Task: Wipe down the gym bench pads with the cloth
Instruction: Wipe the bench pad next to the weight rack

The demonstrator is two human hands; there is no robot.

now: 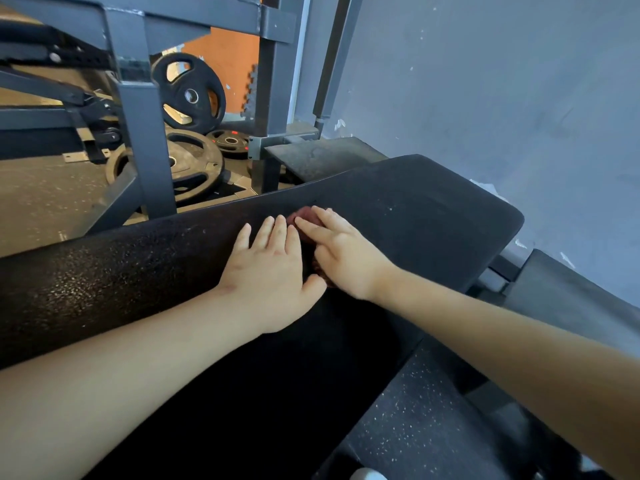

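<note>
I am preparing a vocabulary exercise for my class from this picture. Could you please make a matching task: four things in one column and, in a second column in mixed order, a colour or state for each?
1. cloth
2. left hand
3. bench pad
4. upright weight plate

a. round, stands on edge beyond the grey frame
b. dark red, mostly under the right hand
c. lies flat, fingers straight
d. black, carries both hands

Pairs: 1-b, 2-c, 3-d, 4-a
</note>
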